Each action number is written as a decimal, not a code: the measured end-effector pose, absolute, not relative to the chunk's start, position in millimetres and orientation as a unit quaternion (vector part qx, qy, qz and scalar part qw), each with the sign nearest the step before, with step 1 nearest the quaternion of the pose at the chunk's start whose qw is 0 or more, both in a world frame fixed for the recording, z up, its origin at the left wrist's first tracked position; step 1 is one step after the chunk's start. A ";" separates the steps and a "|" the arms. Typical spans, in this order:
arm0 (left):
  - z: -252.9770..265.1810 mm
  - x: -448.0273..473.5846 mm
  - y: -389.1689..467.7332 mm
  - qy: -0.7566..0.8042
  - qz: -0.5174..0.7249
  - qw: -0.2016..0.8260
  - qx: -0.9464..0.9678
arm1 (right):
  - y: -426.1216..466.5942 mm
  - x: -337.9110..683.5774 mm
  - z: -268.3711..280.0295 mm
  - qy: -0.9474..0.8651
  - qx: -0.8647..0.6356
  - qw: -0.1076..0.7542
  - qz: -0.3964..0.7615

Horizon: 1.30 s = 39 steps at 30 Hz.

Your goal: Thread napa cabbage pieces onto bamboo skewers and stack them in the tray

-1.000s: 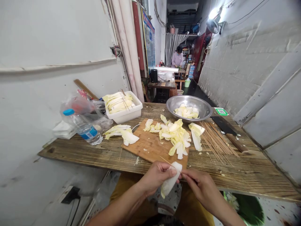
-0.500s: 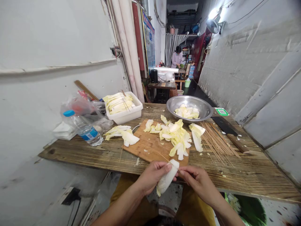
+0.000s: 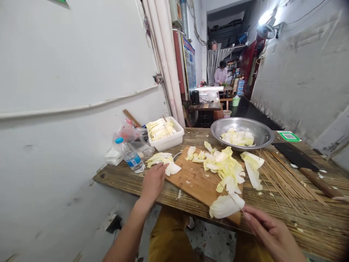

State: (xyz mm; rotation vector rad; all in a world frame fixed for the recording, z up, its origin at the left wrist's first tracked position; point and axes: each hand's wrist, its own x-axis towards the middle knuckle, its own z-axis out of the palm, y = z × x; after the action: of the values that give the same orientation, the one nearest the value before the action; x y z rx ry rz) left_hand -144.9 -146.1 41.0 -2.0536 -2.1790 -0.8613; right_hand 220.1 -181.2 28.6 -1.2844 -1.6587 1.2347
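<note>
My right hand [image 3: 269, 229] pinches the lower end of a thin wooden skewer [image 3: 225, 190]. The skewer runs through the thick white end of a Chinese cabbage leaf [image 3: 227, 206], held above the near edge of the cutting board. At the left, my left hand [image 3: 154, 182] stretches its fingers to the near side of a small pile of cabbage leaves [image 3: 160, 158]; its fingertips are partly hidden. More cut cabbage leaves [image 3: 225, 163] lie heaped on the wooden cutting board [image 3: 188, 183]. To their right, another cabbage leaf [image 3: 253, 171] rests on the table with a skewer in it.
A white plastic tub [image 3: 174, 141] holds skewered leaves. Behind the board stands a steel bowl [image 3: 263, 140] with cabbage pieces. Loose skewers [image 3: 289, 178] and a cleaver [image 3: 297, 156] lie at the right, a water bottle [image 3: 132, 158] at the left. A person [image 3: 221, 74] stands far back.
My left hand has let go of the skewered leaf and moved left to the leaf pile. My right hand has moved right, keeping the skewer with the leaf. The view has shifted left.
</note>
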 end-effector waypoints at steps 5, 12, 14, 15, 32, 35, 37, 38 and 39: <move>28.0 -162.8 -121.4 -0.633 -0.098 0.040 -0.767 | -184.5 212.3 35.4 -0.625 -0.496 0.380 0.468; 10.3 -143.3 -91.0 -0.630 -0.068 0.016 -0.773 | -188.2 206.3 42.3 -0.631 -0.487 0.393 0.459; 9.7 -139.6 -87.3 -0.631 -0.076 0.011 -0.772 | -189.0 207.8 39.3 -0.632 -0.487 0.390 0.460; 9.9 -138.0 -86.2 -0.630 -0.082 0.006 -0.772 | -189.2 208.5 37.6 -0.632 -0.488 0.389 0.459; 58.7 -83.0 -126.1 -0.492 -0.441 -0.539 -0.522 | -188.3 208.6 40.5 -0.701 -0.449 0.371 0.410; 58.0 -66.1 -142.0 -0.438 -0.452 -0.671 -0.393 | -190.9 206.6 48.7 -0.723 -0.427 0.355 0.411; 56.8 -60.0 -148.1 -0.410 -0.440 -0.716 -0.356 | -192.1 206.1 52.4 -0.733 -0.419 0.344 0.412; 56.6 -58.4 -149.9 -0.396 -0.432 -0.732 -0.347 | -192.6 206.1 53.4 -0.735 -0.418 0.340 0.411; 56.7 -57.3 -151.0 -0.386 -0.426 -0.744 -0.342 | -192.9 206.3 53.9 -0.736 -0.419 0.337 0.410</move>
State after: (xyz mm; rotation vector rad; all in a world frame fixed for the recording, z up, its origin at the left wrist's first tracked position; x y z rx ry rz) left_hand -57.3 -151.0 56.7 -2.4625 -2.7825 -3.0687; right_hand 206.3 -192.9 53.9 -1.0923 -1.9193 1.0699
